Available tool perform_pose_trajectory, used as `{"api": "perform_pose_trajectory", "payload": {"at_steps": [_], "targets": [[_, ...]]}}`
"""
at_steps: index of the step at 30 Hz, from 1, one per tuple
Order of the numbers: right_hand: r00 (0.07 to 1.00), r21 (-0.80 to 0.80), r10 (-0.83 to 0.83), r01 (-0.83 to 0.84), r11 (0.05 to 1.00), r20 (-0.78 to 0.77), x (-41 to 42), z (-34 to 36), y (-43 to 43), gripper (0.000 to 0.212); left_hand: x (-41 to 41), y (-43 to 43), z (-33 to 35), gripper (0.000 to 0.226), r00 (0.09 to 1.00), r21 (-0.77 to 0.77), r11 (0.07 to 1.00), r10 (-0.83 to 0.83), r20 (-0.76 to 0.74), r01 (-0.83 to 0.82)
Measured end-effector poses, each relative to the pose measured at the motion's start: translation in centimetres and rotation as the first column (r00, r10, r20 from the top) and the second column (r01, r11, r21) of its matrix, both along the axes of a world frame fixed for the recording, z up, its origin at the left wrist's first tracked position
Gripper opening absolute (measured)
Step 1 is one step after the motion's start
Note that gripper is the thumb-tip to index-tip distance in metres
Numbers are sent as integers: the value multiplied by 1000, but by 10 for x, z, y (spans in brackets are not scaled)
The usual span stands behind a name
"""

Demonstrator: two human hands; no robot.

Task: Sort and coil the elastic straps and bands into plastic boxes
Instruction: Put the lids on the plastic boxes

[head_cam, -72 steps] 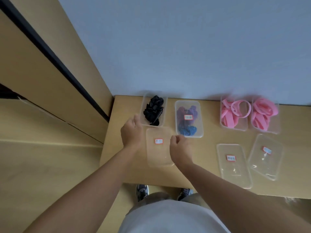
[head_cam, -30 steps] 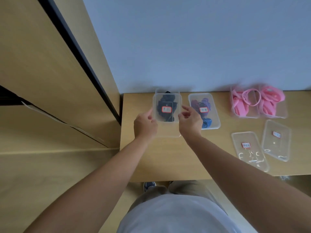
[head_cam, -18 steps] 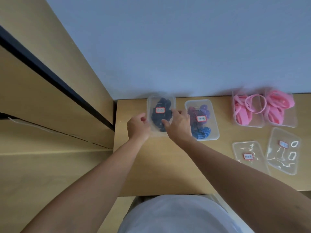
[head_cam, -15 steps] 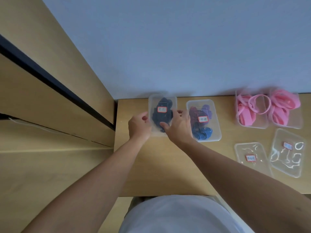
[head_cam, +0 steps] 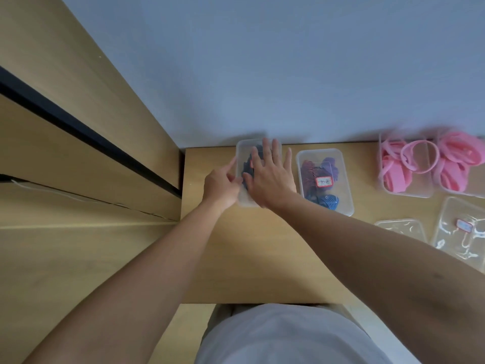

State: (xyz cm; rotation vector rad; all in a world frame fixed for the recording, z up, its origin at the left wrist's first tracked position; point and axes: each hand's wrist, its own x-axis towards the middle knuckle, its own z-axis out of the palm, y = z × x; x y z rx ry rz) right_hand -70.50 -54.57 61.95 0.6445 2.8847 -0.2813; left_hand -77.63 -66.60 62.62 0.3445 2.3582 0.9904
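A light wooden table stands against a pale blue-grey wall, and a tall wooden cabinet with a black strip is on its left side. At the far left corner of the table stands a clear rectangular plastic box with black elastic bands inside and a lid on top. The right hand lies flat on this lid with straight, spread fingers and holds nothing. The left hand is at the left wall of the same box, with its index finger stretched along the edge and the other fingers curled; I cannot tell if it pinches the rim. Just to the right is a second closed clear box with purple, red and blue bands and a red-framed label. Further right, two open clear boxes are full of pink bands. Two loose clear lids lie in front of them.
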Motion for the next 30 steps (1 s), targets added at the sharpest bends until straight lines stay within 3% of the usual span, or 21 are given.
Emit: {"api": "perform_pose_trajectory", "payload": {"at_steps": [5,10,17,22,30], "targets": [[999,11,46,-47,999,14,-4,-10,0,70,-3,-2,1,61,992,22,1000,-7,130,4],[999,22,43,-43,999,6,-3,-11,0,71,-5,-5,0,62,989,-20,996,-82,120,85],[997,56,61,-59,997,-52,-8,-8,6,69,-15,7,-2,56,945,-245,939,-284,-163,240],[994,50,72,-68,996,-78,-5,-17,7,71,-16,21,-5,56,930,-408,895,-291,-226,182],[986,10,150,-150,989,-70,0,-19,23,70,-6,23,-19,68,898,-496,856,-324,-298,144]]}}
